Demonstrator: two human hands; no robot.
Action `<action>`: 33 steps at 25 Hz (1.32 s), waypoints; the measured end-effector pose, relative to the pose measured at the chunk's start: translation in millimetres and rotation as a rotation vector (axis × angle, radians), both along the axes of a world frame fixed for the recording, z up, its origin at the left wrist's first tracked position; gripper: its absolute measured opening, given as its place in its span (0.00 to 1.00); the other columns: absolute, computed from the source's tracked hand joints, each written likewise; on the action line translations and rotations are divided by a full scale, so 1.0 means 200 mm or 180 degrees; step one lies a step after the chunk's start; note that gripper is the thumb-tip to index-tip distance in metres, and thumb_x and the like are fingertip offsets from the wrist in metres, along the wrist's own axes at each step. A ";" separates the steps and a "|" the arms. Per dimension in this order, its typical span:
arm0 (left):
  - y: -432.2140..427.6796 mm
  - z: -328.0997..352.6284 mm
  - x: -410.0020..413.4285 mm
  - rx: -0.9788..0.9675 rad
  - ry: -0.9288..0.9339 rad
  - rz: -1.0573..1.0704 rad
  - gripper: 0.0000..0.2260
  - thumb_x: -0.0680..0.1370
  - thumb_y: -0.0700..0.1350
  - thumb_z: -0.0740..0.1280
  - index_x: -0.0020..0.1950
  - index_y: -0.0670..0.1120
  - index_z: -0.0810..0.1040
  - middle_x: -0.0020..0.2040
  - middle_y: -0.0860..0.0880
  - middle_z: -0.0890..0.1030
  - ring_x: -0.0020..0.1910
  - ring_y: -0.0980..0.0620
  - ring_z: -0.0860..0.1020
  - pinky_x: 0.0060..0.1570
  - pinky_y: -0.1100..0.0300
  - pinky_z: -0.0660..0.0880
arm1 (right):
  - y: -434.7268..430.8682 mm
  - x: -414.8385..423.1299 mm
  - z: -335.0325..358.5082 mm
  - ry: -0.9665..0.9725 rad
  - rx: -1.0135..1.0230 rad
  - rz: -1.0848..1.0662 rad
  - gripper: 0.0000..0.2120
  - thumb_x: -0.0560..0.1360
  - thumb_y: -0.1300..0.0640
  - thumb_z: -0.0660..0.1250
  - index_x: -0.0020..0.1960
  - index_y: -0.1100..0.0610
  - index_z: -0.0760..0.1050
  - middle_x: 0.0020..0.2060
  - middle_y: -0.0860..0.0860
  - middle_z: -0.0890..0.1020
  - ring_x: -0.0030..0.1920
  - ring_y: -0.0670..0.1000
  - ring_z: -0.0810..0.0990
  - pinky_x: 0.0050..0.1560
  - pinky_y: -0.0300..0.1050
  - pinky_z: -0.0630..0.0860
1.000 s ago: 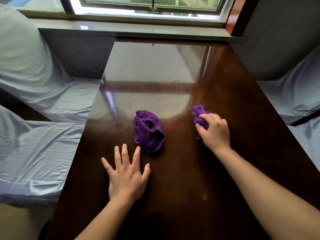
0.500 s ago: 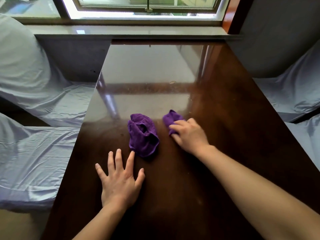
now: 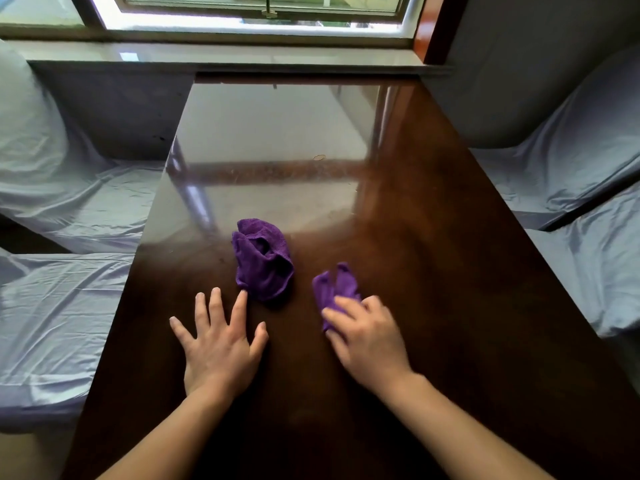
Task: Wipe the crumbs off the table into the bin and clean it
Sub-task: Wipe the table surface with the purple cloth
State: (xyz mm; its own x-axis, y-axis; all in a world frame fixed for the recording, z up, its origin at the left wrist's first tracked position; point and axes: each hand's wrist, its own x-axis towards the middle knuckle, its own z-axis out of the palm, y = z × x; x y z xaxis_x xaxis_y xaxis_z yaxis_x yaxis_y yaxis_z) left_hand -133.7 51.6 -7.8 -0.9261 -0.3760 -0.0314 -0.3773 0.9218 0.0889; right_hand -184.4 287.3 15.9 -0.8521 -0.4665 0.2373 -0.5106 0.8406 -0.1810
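Under right hand [image 3: 369,337], purple cloth [image 3: 334,287]

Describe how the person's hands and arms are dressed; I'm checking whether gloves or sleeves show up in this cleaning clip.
Both are bare. The left hand and right hand wear no gloves, and no rings, watch or bracelet can be seen. Both forearms are uncovered right down to the bottom edge of the picture, with no sleeve in view.

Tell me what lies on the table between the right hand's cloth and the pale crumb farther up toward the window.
Nothing visible. The small purple cloth under the right hand has bare table up to the crumb. The bunched cloth sits left of that path.
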 end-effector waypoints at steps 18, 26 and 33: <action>0.01 0.04 0.04 0.0001 0.0470 -0.0570 0.21 0.72 0.61 0.56 0.63 0.58 0.73 0.66 0.45 0.71 0.69 0.44 0.66 0.69 0.34 0.58 | 0.10 -0.36 0.19 -0.1624 -0.1986 -0.0302 0.10 0.75 0.53 0.68 0.56 0.48 0.80 0.56 0.47 0.82 0.59 0.50 0.79 0.62 0.45 0.73; 0.02 0.03 0.04 -0.0061 0.0485 -0.0554 0.20 0.73 0.59 0.57 0.63 0.57 0.74 0.66 0.44 0.72 0.68 0.43 0.67 0.69 0.35 0.58 | 0.03 -0.21 0.01 -0.0744 0.0365 0.0631 0.34 0.70 0.28 0.58 0.72 0.41 0.67 0.78 0.51 0.58 0.77 0.63 0.53 0.76 0.60 0.56; 0.01 0.03 0.03 -0.0051 0.0501 -0.0510 0.19 0.73 0.58 0.58 0.62 0.58 0.74 0.65 0.47 0.72 0.67 0.44 0.69 0.69 0.37 0.59 | -0.27 -0.62 0.01 -0.0426 0.0330 0.0871 0.21 0.78 0.48 0.61 0.67 0.56 0.75 0.72 0.57 0.71 0.72 0.63 0.67 0.74 0.56 0.61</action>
State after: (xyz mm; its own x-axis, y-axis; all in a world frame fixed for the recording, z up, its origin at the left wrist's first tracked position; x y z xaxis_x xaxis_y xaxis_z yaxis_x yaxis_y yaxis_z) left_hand -127.7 53.8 -1.0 -0.9670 -0.2231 0.1231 -0.2087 0.9706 0.1199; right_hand -307.5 234.1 16.9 -0.7120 -0.6986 0.0708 -0.6978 0.6927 -0.1824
